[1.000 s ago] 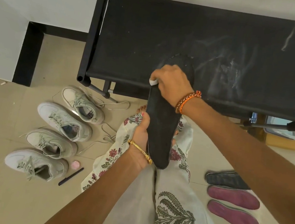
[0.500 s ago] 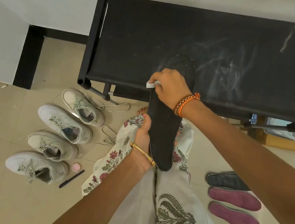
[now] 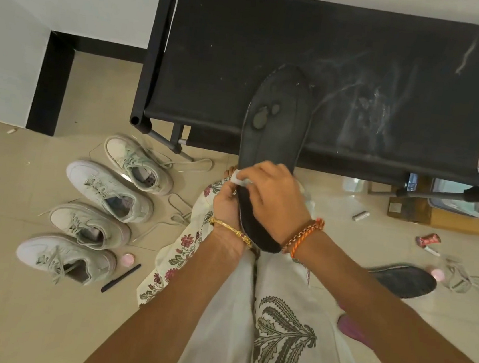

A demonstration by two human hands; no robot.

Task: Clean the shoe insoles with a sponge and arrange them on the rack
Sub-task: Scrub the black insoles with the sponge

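Insole (image 3: 274,125) toe on rack (image 3: 367,46); shoes (image 3: 94,209) left, second insole (image 3: 406,281) right.

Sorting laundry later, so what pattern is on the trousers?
White trousers with a dark green leaf print, clearest in the head view.

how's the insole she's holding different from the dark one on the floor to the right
The held insole is in the air, gripped at its heel end by the left hand, toe end over the rack; the floor insole lies flat on the tiles. The right hand presses a white sponge on the held insole; nothing touches the floor insole. The held insole shows wet-looking spots. Both are dark.
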